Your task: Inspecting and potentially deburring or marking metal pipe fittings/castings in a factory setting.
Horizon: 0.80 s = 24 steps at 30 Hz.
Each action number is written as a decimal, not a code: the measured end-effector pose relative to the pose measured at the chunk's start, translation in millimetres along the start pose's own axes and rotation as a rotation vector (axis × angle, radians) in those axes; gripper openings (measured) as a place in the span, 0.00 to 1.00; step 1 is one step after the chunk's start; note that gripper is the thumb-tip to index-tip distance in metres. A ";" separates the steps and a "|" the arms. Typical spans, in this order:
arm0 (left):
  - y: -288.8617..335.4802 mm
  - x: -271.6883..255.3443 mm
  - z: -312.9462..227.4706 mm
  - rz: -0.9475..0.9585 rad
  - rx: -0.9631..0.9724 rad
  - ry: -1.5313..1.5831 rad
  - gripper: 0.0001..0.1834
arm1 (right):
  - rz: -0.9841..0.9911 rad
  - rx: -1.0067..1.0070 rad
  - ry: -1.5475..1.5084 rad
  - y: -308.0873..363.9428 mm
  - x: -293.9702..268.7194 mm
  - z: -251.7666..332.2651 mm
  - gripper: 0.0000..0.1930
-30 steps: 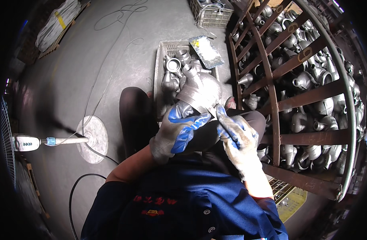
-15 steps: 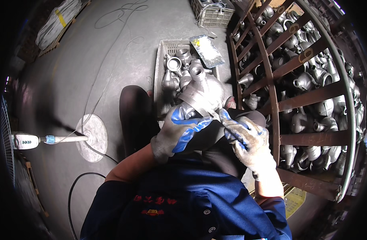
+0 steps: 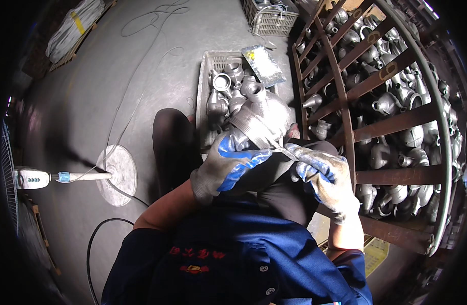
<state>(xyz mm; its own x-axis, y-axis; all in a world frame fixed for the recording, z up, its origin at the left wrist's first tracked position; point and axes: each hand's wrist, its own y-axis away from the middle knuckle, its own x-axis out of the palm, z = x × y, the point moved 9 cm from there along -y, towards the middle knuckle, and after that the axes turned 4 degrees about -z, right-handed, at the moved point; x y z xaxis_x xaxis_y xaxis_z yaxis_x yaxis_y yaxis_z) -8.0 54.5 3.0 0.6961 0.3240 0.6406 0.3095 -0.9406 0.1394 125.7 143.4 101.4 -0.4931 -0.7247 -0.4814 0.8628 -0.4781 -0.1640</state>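
My left hand [image 3: 228, 165], in a grey glove with blue patches, is closed on the lower end of a bulbous silver metal pipe fitting [image 3: 268, 116]. The fitting is tilted, with its narrow neck pointing up and a ribbed band near my fingers. My right hand [image 3: 325, 175], gloved alike, grips a thin flat metal tool [image 3: 284, 150]. The tool's far tip meets the fitting's lower edge, but its exact contact is partly hidden. Both hands are above my lap.
Beyond the fitting stands a plastic crate [image 3: 205, 76] of similar castings, with a spotted flat packet [image 3: 264, 65] across its corner. To the right, a rusty metal cage [image 3: 348, 117] holds several more. At left are a fan stand's round base [image 3: 120, 178] and loose floor cables.
My right hand has moved right and slightly down, exposing more of the thin tool. The fitting has shifted slightly right, while my left hand keeps its hold.
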 end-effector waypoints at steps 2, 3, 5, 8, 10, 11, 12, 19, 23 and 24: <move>1.5 -1.0 3.8 -0.006 -0.020 -0.008 0.28 | 0.098 0.270 -0.245 1.8 6.9 -11.6 0.22; 2.2 -1.7 6.1 -0.013 -0.040 -0.018 0.29 | 0.099 0.270 -0.245 -0.4 5.7 -11.1 0.22; 3.0 -0.1 6.3 -0.013 -0.047 -0.071 0.29 | 0.153 0.421 -0.341 1.8 9.4 -20.8 0.20; 3.9 8.3 0.2 0.005 -0.045 -0.138 0.29 | 0.147 0.432 -0.469 0.3 9.0 -30.6 0.17; 3.4 13.2 -4.8 0.021 -0.035 -0.150 0.29 | 0.148 0.461 -0.433 -2.3 9.5 -32.0 0.15; 2.8 13.6 -5.6 0.022 -0.039 -0.193 0.28 | 0.151 0.461 -0.434 -4.4 12.4 -24.8 0.15; 2.5 13.6 -5.5 0.024 -0.044 -0.236 0.28 | 0.097 0.481 -0.359 -6.4 10.7 -20.9 0.15; 0.5 2.1 2.3 0.014 0.010 -0.127 0.28 | -0.091 0.020 0.072 -2.2 2.6 3.5 0.16; -3.5 -9.2 9.1 -0.048 0.030 -0.092 0.25 | -0.183 -0.181 0.361 -0.7 7.5 28.4 0.20; -3.3 -14.5 12.5 -0.094 0.015 -0.036 0.24 | -0.200 -0.194 0.372 -0.7 10.4 27.9 0.20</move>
<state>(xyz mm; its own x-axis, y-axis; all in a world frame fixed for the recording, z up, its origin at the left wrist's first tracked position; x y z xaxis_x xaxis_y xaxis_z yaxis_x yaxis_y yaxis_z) -11.0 54.2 -16.2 0.6862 0.4149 0.5975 0.3846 -0.9041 0.1861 116.8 122.3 120.5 -0.6088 -0.3834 -0.6945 0.7773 -0.4631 -0.4257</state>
